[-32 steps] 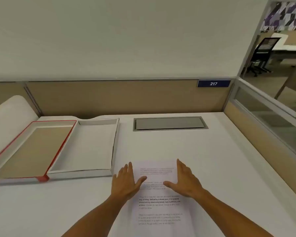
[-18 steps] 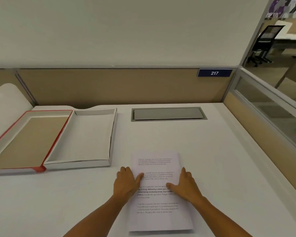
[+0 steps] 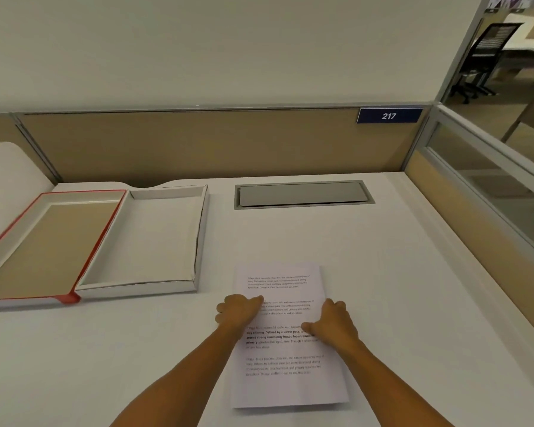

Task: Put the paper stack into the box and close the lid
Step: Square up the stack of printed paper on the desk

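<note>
Hands: left hand (image 3: 239,311), right hand (image 3: 333,323) now curled, gripping paper stack (image 3: 287,362) edges | earlier flat

Matt white desk (image 3: 383,272), cardboard box (image 3: 154,241), printed paper stack (image 3: 287,386)

The paper stack (image 3: 287,331) is white with a faint lilac tint, printed with short blocks of small black text; a few lines in the middle are bold. The box (image 3: 145,241) is white inside and outside. Its lid (image 3: 40,245) has a tan inner panel and a red border, with a red corner at the front. The desk (image 3: 383,288) is plain white. The partition (image 3: 198,143) behind is beige, and a navy sign (image 3: 389,115) carries white digits 217. The cable hatch (image 3: 302,195) is grey.
</note>
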{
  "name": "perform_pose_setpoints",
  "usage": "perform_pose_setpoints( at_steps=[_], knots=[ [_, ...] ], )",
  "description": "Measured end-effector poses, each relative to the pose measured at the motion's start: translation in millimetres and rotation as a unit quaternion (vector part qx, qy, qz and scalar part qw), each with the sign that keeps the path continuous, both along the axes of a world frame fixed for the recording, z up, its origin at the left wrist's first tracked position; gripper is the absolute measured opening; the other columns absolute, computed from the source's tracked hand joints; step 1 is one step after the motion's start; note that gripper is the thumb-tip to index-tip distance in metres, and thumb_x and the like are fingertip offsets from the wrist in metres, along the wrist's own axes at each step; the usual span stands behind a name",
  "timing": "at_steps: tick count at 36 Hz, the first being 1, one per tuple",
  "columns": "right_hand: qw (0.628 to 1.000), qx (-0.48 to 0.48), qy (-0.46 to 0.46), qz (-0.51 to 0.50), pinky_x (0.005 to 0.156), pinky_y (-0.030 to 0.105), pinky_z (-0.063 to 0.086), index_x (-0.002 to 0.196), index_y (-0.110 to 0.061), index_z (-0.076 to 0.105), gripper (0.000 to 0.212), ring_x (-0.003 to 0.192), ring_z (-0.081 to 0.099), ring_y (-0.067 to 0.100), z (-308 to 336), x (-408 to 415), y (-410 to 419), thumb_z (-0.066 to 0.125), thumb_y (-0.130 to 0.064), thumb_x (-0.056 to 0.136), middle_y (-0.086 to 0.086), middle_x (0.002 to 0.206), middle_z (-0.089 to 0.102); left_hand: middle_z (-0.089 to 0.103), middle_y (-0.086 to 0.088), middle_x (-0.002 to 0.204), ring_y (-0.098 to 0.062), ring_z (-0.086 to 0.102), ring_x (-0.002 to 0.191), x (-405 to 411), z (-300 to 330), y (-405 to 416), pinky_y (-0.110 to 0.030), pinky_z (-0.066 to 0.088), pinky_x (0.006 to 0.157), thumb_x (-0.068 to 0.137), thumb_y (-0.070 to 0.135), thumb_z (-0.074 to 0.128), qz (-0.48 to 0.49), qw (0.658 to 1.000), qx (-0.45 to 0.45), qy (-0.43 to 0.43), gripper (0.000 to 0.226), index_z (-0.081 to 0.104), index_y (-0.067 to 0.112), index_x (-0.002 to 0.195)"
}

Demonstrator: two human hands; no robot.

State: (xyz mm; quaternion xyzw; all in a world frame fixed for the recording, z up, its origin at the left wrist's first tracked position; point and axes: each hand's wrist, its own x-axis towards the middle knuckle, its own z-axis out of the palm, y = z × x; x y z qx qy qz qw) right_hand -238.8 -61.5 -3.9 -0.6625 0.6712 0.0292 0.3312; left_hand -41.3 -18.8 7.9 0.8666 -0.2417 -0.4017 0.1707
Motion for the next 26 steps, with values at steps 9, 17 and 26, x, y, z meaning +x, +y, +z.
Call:
perform_pose_setpoints(
  at_steps=[9,17,26],
  knots=[
    [1.0,0.002,0.003,-0.013,0.085,0.036,0.053,0.131,-0.009,0.048,0.075,0.115,0.057,0.026,3,1,0,0.08,-0.051,0.077,0.011,0.129,0.047,0.037,-0.017,0.143,-0.033,0.039,0.131,-2,6,-2,-0.043,0.04,0.101,0.083,0.047,0.068,0.076,0.993,-0.038,0.086,0.079,0.036,0.004,0.141],
    [1.0,0.006,-0.003,-0.016,0.089,0.038,0.054,0.131,-0.009,0.046,0.075,0.118,0.055,0.028,4,1,1,0.08,-0.05,0.078,0.012,0.129,0.047,0.051,-0.004,0.098,-0.026,0.056,0.101,0,12,-1,-0.042,0.053,0.088,0.087,0.027,0.07,0.102,0.973,-0.099,0.181,0.078,0.018,-0.002,0.137],
    [1.0,0.003,-0.007,-0.019,0.093,0.04,0.052,0.134,-0.008,0.044,0.078,0.123,0.051,0.03,5,1,3,0.079,-0.05,0.079,0.013,0.133,0.045,0.056,-0.019,0.134,-0.038,0.054,0.121,-1,19,-4,-0.046,0.045,0.101,0.089,0.017,0.068,0.075,0.975,-0.083,0.19,0.05,0.051,-0.001,0.132]
  ],
)
